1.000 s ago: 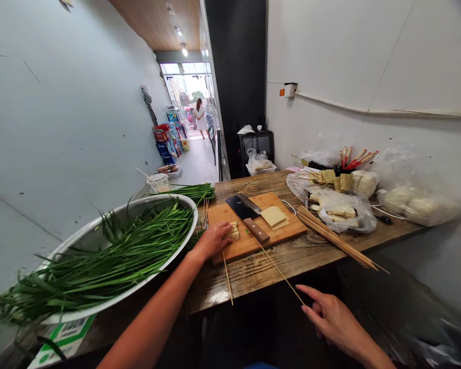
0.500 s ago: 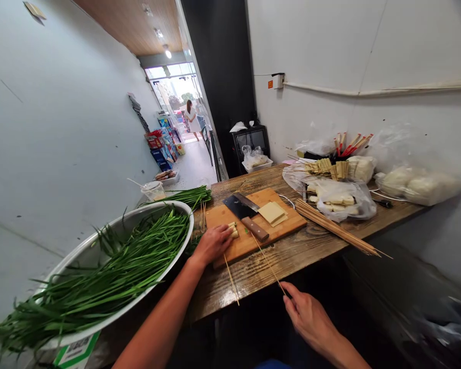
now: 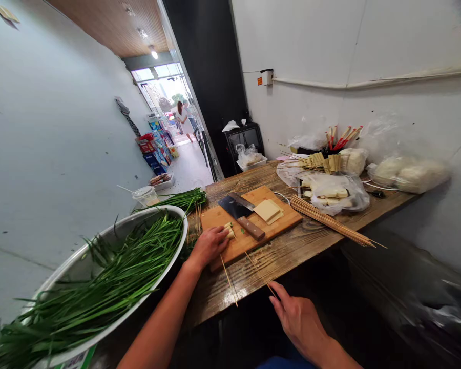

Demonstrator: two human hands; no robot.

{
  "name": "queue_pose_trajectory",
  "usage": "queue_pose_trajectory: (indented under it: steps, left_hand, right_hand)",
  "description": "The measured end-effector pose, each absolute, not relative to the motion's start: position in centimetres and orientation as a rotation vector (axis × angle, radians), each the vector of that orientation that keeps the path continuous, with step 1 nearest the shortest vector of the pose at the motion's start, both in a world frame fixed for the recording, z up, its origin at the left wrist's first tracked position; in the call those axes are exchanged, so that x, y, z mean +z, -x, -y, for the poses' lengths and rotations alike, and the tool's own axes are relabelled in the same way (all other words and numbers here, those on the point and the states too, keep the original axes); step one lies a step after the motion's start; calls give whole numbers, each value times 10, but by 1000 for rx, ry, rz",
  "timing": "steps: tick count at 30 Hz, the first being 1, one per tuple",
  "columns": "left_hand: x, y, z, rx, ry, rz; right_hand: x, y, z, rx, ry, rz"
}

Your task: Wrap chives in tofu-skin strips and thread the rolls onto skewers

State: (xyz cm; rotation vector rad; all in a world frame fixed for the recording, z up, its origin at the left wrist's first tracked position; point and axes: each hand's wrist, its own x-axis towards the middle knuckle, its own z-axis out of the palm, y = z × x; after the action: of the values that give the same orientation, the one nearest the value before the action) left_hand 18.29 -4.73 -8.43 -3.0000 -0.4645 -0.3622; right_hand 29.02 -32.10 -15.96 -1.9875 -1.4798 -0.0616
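My left hand (image 3: pixel 208 247) rests on the near left part of a wooden cutting board (image 3: pixel 278 225), its fingers closed over small pale rolls (image 3: pixel 229 231) that look like bean-curd sheet with green inside. A thin bamboo skewer (image 3: pixel 229 281) extends from under that hand past the table edge; whether it pierces a roll is hidden. My right hand (image 3: pixel 297 315) pinches another skewer (image 3: pixel 258 267) in front of the table, its far tip near the board's front edge. A wooden-handled cleaver (image 3: pixel 236 206) and square pale yellow sheets (image 3: pixel 268 211) lie on the board.
A large basin (image 3: pixel 185 225) of green chives (image 3: pixel 134 277) stands left. A bundle of skewers (image 3: pixel 326 220) lies to the right, near bagged pale rolls (image 3: pixel 330 192) and skewered rolls (image 3: pixel 318 163). A person (image 3: pixel 184 120) stands in the far doorway.
My right hand has shifted left with its skewer, whose tip has left the cleaver handle for the board's front edge. My left hand stays on the rolls. The view has turned slightly.
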Motion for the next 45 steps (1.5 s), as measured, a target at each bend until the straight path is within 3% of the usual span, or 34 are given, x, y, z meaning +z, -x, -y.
queue_pose_trajectory:
  steps: [6,24,45]
  left_hand:
    - [-91,-180,40,-466,3022,506]
    - [-95,-178,41,-448,3097,637]
    - [-94,-179,46,-567,3148,644]
  right_hand:
    - [-158,-292,320,-224,1942,1609]
    - [-160,-287,312,-98,1963,1674]
    - [-167,-284,307,-219,2004,1687]
